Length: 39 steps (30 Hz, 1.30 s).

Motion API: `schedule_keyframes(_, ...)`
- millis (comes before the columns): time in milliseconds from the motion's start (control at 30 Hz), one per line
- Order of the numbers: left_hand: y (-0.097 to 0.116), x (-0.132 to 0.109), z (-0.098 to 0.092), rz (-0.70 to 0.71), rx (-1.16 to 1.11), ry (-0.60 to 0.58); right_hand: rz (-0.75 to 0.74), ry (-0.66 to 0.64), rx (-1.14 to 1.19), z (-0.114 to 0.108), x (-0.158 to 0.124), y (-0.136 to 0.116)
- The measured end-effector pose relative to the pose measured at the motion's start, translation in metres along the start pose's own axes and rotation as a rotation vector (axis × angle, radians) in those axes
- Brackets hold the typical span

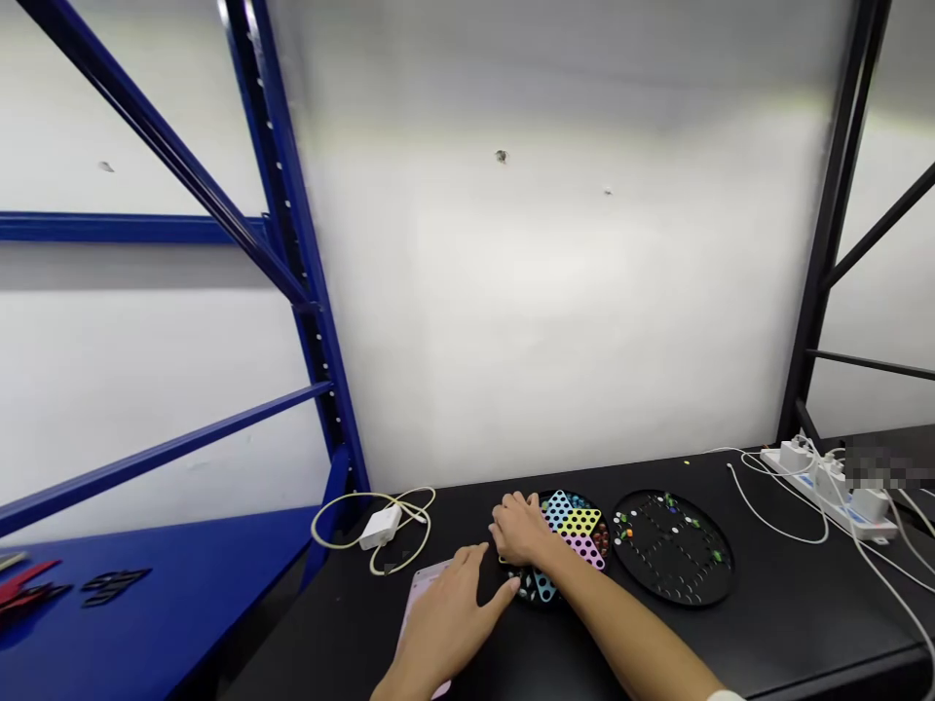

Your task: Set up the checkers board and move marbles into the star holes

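You have two hands over two round trays: the near-left tray (pixel 610 567) carries one star board (pixel 584 550), and the right tray (pixel 664 565) holds scattered small pieces (pixel 718 556), too many and too small to count. Beside them on the worktop (pixel 796 608) are one flat pink slab (pixel 419 586), one white adapter (pixel 381 527) with a pale looped cable (pixel 353 495), and one power strip (pixel 875 530) with at least three white plugs.

Both trays look like smooth black plastic with thin rims. The star board is flat and perforated with rows of round holes, its panels light blue, yellow and pink; shiny marbles (pixel 600 538) sit around it, some reddish, some blue.

The star board lies under and to the right of your right hand (pixel 520 529), whose grip curls down over its left side; you cannot tell whether those fingers hold anything. Your left hand (pixel 454 606) has a wide grip, thumb spread from the fingers, partly over the pink slab, thumb near the tray's edge.
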<state>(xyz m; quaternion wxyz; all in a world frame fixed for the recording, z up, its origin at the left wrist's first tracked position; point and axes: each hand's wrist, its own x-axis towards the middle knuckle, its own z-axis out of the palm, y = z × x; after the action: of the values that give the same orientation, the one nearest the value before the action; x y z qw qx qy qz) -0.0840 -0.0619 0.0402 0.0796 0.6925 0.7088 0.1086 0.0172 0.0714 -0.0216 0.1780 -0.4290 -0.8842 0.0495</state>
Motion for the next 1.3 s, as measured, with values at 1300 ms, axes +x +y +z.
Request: schedule_keyframes(1300, 0.102, 0.143, 0.068, 0.280, 0.073, 0.055, 0.587, 0.122, -0.076, -0.070, -0.167, 0.225)
